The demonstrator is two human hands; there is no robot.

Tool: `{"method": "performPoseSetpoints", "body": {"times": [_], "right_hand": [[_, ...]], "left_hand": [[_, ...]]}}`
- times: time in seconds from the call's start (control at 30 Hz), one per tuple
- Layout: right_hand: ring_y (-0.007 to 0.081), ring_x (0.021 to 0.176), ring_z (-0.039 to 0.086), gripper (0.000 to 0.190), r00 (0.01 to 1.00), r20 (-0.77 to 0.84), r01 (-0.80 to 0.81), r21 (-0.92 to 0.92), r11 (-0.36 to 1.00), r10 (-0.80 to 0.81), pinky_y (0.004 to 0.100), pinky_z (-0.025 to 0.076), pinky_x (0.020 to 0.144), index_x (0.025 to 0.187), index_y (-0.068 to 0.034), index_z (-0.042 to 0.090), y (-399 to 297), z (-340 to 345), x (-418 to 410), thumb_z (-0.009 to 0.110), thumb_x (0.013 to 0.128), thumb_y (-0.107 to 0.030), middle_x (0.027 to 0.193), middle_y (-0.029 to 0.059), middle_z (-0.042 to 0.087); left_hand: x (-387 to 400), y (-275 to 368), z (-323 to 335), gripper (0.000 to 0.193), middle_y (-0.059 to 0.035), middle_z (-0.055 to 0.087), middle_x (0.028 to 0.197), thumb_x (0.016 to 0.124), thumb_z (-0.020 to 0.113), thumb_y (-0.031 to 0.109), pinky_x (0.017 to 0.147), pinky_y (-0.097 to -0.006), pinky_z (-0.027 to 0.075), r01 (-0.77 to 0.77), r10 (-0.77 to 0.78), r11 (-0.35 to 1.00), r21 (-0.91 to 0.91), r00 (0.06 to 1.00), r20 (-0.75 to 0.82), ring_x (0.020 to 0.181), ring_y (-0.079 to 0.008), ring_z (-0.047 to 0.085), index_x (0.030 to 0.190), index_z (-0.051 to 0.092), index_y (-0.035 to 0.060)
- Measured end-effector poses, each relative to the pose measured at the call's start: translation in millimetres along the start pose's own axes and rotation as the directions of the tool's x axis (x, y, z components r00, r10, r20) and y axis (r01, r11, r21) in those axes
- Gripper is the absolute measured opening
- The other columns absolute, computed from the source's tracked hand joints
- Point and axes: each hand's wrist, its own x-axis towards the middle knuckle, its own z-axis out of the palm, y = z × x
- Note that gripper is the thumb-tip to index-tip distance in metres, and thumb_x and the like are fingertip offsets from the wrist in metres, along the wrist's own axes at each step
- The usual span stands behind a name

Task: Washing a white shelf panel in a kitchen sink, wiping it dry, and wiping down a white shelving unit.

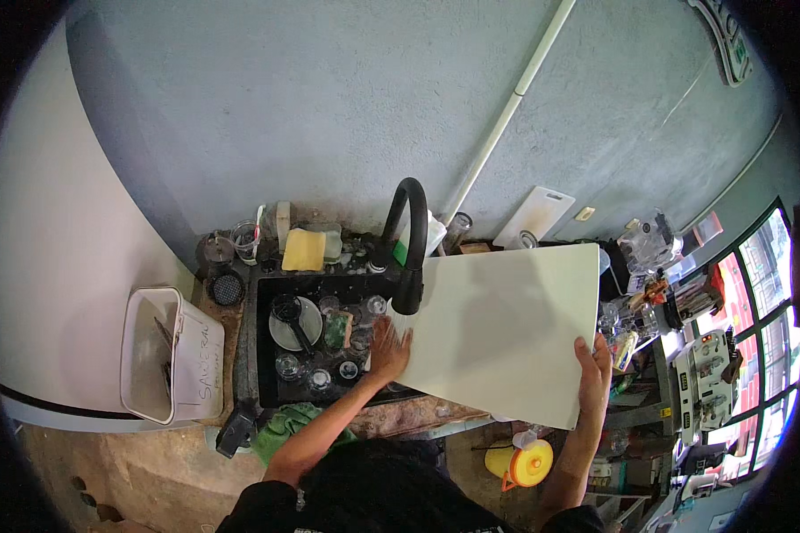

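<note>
A large, flat white board (507, 326) reaches from the sink's right side out over the counter. My right hand (595, 373) grips its right edge, thumb on top. At the board's left end, my left hand (391, 353) is spread under water from the black faucet (410, 286). Its fingers are beside the board's edge; whether they press on it is hard to tell. The black sink (263, 393) holds a green-and-tan sponge (338, 330), several clear glasses (320, 380) and a pale round dish (280, 333) with a black utensil (298, 323) across it.
Left of the sink stands a white plastic bin (200, 373) bearing handwriting. A green cloth (287, 426) hangs at the front edge. Behind are a yellow cloth (304, 250) and a white cutting board (535, 213). A yellow jug (527, 463) stands below; glassware (630, 320) crowds the right.
</note>
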Motion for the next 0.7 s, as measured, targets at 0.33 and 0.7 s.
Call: {"method": "performPoseSetpoints", "body": {"times": [0.33,0.7], "right_hand": [[0.0120,0.086,0.061,0.027,0.995,-0.063,-0.067,0.068,0.995,0.071,0.0289,0.048,0.079,0.116,-0.001,0.062,7,-12,1,0.063,0.096,-0.018,0.099,0.0058,0.068],[0.0130,0.088,0.062,0.025,0.996,-0.039,-0.074,0.163,0.984,0.082,0.0293,0.049,0.080,0.117,0.000,0.063,33,-17,2,0.061,0.098,-0.017,0.099,0.0059,0.068]], "left_hand": [[-53,54,-45,0.082,-0.0323,0.013,0.160,0.104,0.034,0.050,0.124,-0.0490,0.009,-0.003,-0.001,1.000,0.017,0.976,0.218,0.152,-0.0408,0.012,0.152,0.013,-0.0144],[0,-4,-75,0.057,-0.0298,0.066,0.112,0.097,0.056,0.047,0.090,-0.0496,0.051,0.155,-0.164,0.977,-0.145,0.985,-0.052,0.102,-0.0450,0.065,0.123,0.059,-0.0032]]}}
